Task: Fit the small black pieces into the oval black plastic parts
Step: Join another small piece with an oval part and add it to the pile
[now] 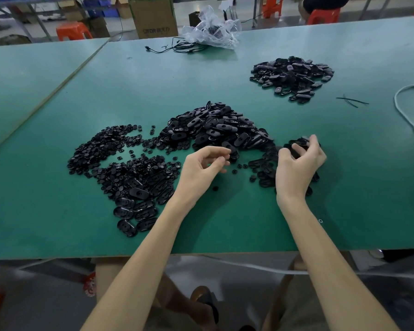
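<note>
With the right hand, grips oval black parts at the near-right fringe of the heap, fingers curled round them. With the left hand, hovers over the green table, fingers bent, thumb and forefinger tips close together; cannot tell whether pinching anything. To the left, small black pieces heaped, spilling up against the main oval pile. Between the wrists, one loose piece flat on the table. Far right, well apart, a second oval pile.

Right hand covers oval parts; plastic bag contents blurred.
</note>
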